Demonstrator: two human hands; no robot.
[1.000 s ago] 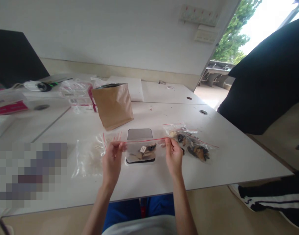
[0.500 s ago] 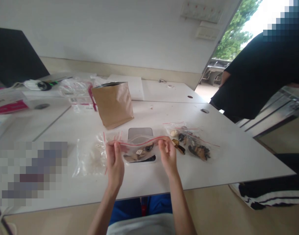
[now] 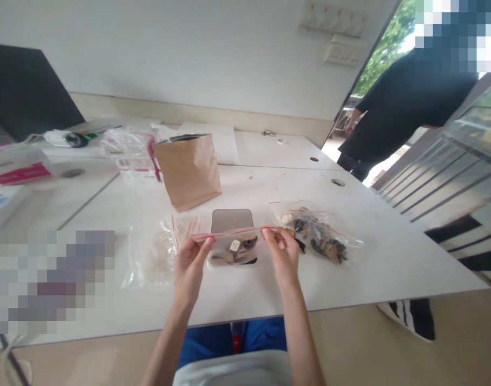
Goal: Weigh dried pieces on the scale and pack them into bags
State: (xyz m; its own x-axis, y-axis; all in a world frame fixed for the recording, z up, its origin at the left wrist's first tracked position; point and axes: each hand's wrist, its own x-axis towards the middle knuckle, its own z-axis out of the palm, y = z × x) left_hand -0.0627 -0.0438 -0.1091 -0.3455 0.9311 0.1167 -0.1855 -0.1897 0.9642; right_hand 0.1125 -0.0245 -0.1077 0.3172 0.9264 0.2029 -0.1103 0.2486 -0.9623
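White table (image 3: 350,279), pale wall at twelve o'clock; left hand (image 3: 189,268) and right hand (image 3: 284,257) pinch the zip bag (image 3: 234,247) by its top corners.

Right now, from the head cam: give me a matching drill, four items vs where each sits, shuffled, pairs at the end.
Items:
1. small zip bag
2. brown paper bag
3. filled zip bags
4. empty zip bags

Places:
A. flat on the table, outside the left hand
B. upright, behind the scale
C. stretched between both hands
D. on the table, beyond the right hand

Pairs: 1-C, 2-B, 3-D, 4-A
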